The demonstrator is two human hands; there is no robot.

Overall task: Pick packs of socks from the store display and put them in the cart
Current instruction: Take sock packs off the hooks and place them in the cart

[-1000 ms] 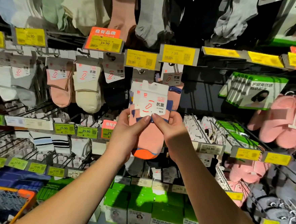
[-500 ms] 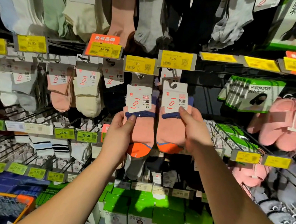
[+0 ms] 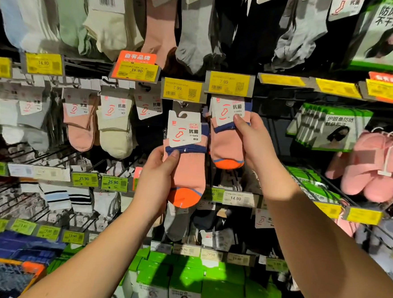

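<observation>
Dim store wall (image 3: 271, 135) of wire racks (image 3: 12, 203)

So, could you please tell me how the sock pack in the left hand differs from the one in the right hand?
The left pack is held lower, clear of the price tags; the right pack sits higher, its card top tucked behind a yellow price tag. The left hand grips its pack from the side, the right hand pinches its pack's card with the thumb. Both are pink socks with navy cuffs and orange toes.

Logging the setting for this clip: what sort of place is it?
Most likely a shop's sock aisle: socks hang on wire hooks, yellow price tags line the rails, and the left hand and right hand each hold a pink carded pack.
</observation>
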